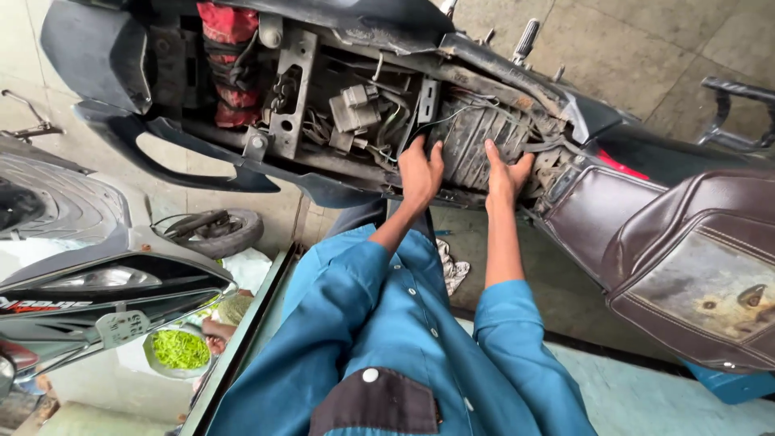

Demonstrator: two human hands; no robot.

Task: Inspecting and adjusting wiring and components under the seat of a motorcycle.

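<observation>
Floor: grey tiles beneath my opened scooter (pixel 339 97).
Ribbed cover (pixel 472 145): lies between my hands.
Left hand (pixel 421 171): open, pressed flat on its edge.
Right hand (pixel 505 173): open, flat on its other side.

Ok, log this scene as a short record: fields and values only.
setting: scooter with its body panels off, on a tiled floor
left hand: flat on the grey ribbed part inside the frame
right hand: flat on the same part, beside the left
seat: brown, tipped open at the right
wiring: exposed, left of the hands
clothing: blue shirt
nearby: second scooter at the left
</observation>
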